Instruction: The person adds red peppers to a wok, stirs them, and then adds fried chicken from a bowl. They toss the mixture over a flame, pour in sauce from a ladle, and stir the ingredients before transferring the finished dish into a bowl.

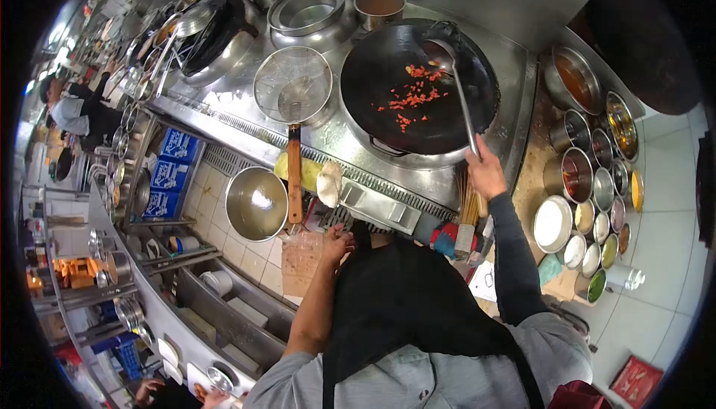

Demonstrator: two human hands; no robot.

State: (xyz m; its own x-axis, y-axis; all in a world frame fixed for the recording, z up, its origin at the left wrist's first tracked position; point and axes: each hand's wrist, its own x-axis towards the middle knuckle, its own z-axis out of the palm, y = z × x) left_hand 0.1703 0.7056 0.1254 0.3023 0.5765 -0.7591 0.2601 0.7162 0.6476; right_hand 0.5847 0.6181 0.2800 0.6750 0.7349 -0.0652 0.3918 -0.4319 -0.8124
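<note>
My right hand (486, 172) is wrapped around the handle of a long metal ladle (464, 103). The ladle's bowl rests inside a large black wok (373, 114), at its upper right. Small chopped red pieces (415, 96), with a few yellow bits, lie scattered over the wok's bottom. My left hand (338, 245) is low, in front of the apron and near the stove's front edge. Its fingers are curled, and what they hold, if anything, is hidden. Just above it is the wooden handle of a wire strainer (294, 85).
A steel pot of liquid (257, 234) stands left of the strainer handle. At the right are several seasoning bowls, including a white-filled one (553, 224). Behind the wok is a pot of brown liquid (380, 4). Another person (71, 114) is at the far left.
</note>
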